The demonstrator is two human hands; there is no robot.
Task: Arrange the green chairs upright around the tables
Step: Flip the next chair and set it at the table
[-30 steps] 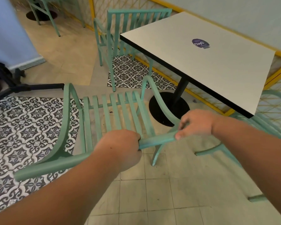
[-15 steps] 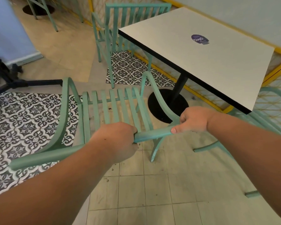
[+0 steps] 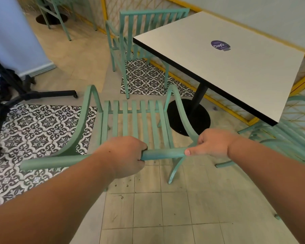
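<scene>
A green slatted chair [image 3: 136, 120] stands upright just in front of me, its seat facing a white square table [image 3: 236, 67]. My left hand [image 3: 125, 155] grips the top rail of its backrest. My right hand [image 3: 213, 143] holds the same rail at its right end, thumb along the bar. A second green chair [image 3: 141, 32] stands upright at the table's far side. Another green chair [image 3: 289, 141] is at the right, partly hidden by the table and my right arm.
The table rests on a black post with a round black base [image 3: 188, 118]. A black stand [image 3: 16, 92] spreads its legs on the left. More green chair legs [image 3: 58, 16] show at the top left. A yellow-framed lattice wall runs behind the table.
The chair has swung so that its seat now lines up straight ahead of me, closer to the table base. Both hands keep their hold on the top rail.
</scene>
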